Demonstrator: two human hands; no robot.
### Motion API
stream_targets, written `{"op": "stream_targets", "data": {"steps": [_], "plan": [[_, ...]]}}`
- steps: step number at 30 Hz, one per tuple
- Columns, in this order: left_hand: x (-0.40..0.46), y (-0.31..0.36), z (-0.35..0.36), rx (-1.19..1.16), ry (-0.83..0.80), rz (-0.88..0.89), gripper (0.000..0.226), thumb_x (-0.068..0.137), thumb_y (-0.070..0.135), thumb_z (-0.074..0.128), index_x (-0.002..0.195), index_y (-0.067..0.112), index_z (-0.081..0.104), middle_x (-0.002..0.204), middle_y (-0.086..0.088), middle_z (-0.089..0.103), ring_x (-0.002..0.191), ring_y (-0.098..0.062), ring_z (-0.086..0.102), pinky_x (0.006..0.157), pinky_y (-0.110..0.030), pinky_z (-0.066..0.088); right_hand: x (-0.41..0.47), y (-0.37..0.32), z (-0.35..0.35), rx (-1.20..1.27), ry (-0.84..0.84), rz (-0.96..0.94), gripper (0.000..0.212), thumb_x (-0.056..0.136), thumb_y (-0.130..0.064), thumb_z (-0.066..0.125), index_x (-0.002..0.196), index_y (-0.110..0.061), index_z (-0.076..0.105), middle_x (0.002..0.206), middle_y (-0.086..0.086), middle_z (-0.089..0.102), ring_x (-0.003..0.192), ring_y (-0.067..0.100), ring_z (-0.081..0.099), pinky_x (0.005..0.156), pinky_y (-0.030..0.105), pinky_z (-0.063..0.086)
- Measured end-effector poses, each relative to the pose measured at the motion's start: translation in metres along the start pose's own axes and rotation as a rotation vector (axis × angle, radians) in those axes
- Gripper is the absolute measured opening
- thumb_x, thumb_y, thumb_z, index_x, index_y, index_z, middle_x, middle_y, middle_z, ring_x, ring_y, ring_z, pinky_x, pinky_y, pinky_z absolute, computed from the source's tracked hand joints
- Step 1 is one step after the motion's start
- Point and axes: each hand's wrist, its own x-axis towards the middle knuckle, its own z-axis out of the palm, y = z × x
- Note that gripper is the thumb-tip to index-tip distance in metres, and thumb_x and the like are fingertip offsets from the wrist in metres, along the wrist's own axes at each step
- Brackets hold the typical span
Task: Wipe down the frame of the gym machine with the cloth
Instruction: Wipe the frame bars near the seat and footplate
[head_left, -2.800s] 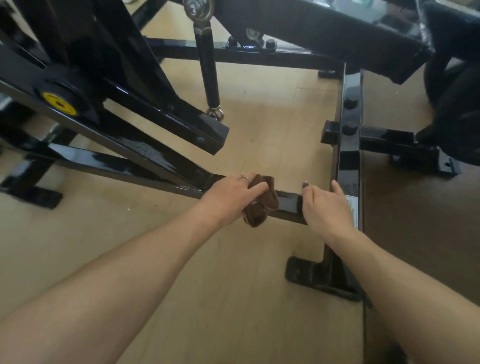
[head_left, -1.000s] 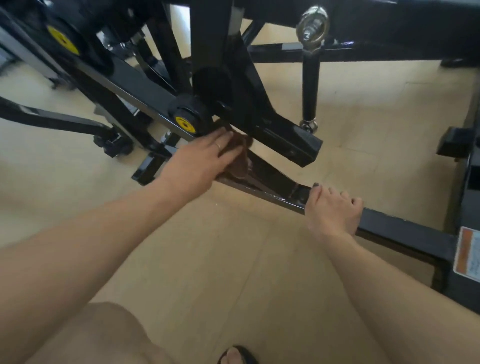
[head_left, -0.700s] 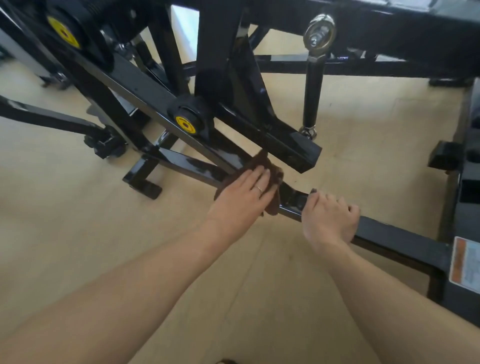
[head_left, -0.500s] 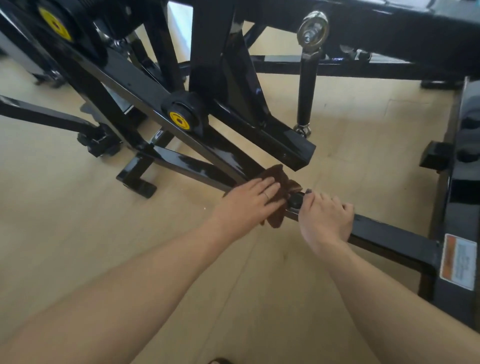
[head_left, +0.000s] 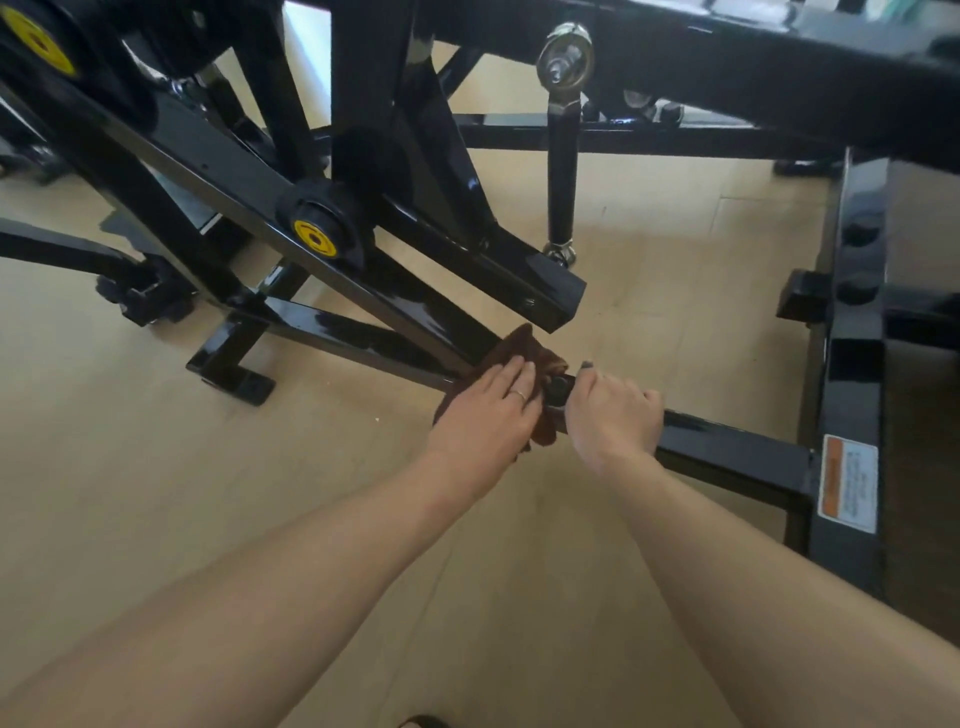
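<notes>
The gym machine's frame is glossy black steel. Its low floor bar runs from centre left to lower right. A dark brown cloth lies bunched over this bar where a sloping beam meets it. My left hand presses the cloth onto the bar with straight fingers; a ring shows on one finger. Just to its right, my right hand grips the same bar, fingers curled over its top. Both hands nearly touch, with a bolt head between them.
A sloping arm ends in a square cap just above the cloth. A yellow pivot cap sits up-left. A thin link rod stands behind. A base beam with an orange warning label lies right. The floor is light wood.
My left hand slid the cloth down the low bar, from beside the yellow pivot to right against my right hand. My right hand stayed on the bar and curled tighter.
</notes>
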Motion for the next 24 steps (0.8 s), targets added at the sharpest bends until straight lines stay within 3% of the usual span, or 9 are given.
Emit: {"op": "stream_targets", "data": {"steps": [4, 6, 10, 12, 15, 20, 24], "plan": [[-0.005, -0.041, -0.019, 0.044, 0.063, 0.015, 0.077, 0.093, 0.029, 0.071, 0.159, 0.027, 0.031, 0.167, -0.01, 0.024, 0.155, -0.029, 0.019, 0.125, -0.042, 0.016, 0.001, 0.004, -0.006, 0.065, -0.043, -0.006, 0.061, 0.11, -0.032, 0.01, 0.107, -0.018, 0.069, 0.084, -0.004, 0.053, 0.082, 0.02, 0.045, 0.09, 0.039, 0.036], [-0.006, -0.056, -0.025, 0.047, 0.136, -0.083, 0.079, 0.089, 0.024, 0.075, 0.157, 0.026, 0.035, 0.164, -0.011, 0.032, 0.153, -0.03, 0.026, 0.123, -0.043, 0.023, 0.001, 0.006, -0.004, 0.051, -0.035, -0.032, 0.058, 0.111, -0.032, 0.01, 0.111, -0.019, 0.067, 0.085, -0.005, 0.054, 0.083, 0.019, 0.044, 0.091, 0.038, 0.036], [0.005, -0.035, -0.023, -0.06, 0.084, -0.253, 0.093, 0.082, 0.024, 0.083, 0.158, 0.022, 0.031, 0.165, -0.012, 0.028, 0.154, -0.032, 0.022, 0.123, -0.046, 0.024, -0.001, 0.004, -0.002, 0.043, -0.01, -0.023, 0.06, 0.11, -0.032, 0.01, 0.104, -0.019, 0.069, 0.083, -0.002, 0.057, 0.083, 0.021, 0.048, 0.091, 0.04, 0.038], [0.014, -0.013, -0.016, -0.139, 0.06, -0.177, 0.091, 0.085, 0.028, 0.08, 0.16, 0.022, 0.028, 0.167, -0.01, 0.024, 0.155, -0.029, 0.017, 0.125, -0.042, 0.016, 0.0, 0.0, -0.004, 0.044, -0.006, 0.006, 0.059, 0.111, -0.032, 0.013, 0.101, -0.018, 0.07, 0.084, 0.001, 0.064, 0.084, 0.023, 0.052, 0.091, 0.04, 0.039], [0.022, 0.001, -0.015, -0.187, 0.006, -0.111, 0.086, 0.093, 0.033, 0.071, 0.162, 0.02, 0.021, 0.169, -0.007, 0.019, 0.157, -0.024, 0.011, 0.126, -0.037, 0.007, 0.0, -0.004, -0.006, 0.026, 0.001, 0.04, 0.052, 0.11, -0.029, 0.016, 0.106, -0.02, 0.067, 0.078, -0.002, 0.057, 0.077, 0.021, 0.047, 0.089, 0.039, 0.039], [0.031, -0.021, -0.023, -0.123, -0.063, -0.036, 0.09, 0.086, 0.043, 0.077, 0.159, 0.032, 0.026, 0.164, -0.002, 0.031, 0.154, -0.024, 0.021, 0.125, -0.039, 0.017, -0.001, -0.003, -0.006, 0.019, -0.009, 0.019, 0.053, 0.11, -0.028, 0.014, 0.106, -0.019, 0.066, 0.078, -0.004, 0.055, 0.08, 0.022, 0.05, 0.09, 0.039, 0.039], [0.043, -0.01, -0.029, -0.123, -0.037, -0.085, 0.068, 0.085, 0.034, 0.079, 0.145, 0.028, 0.048, 0.143, -0.003, 0.054, 0.137, -0.025, 0.044, 0.119, -0.04, 0.03, -0.001, 0.0, -0.008, 0.028, -0.017, -0.001, 0.041, 0.109, -0.029, 0.022, 0.116, -0.022, 0.062, 0.081, -0.005, 0.052, 0.08, 0.021, 0.045, 0.087, 0.039, 0.037]]}}
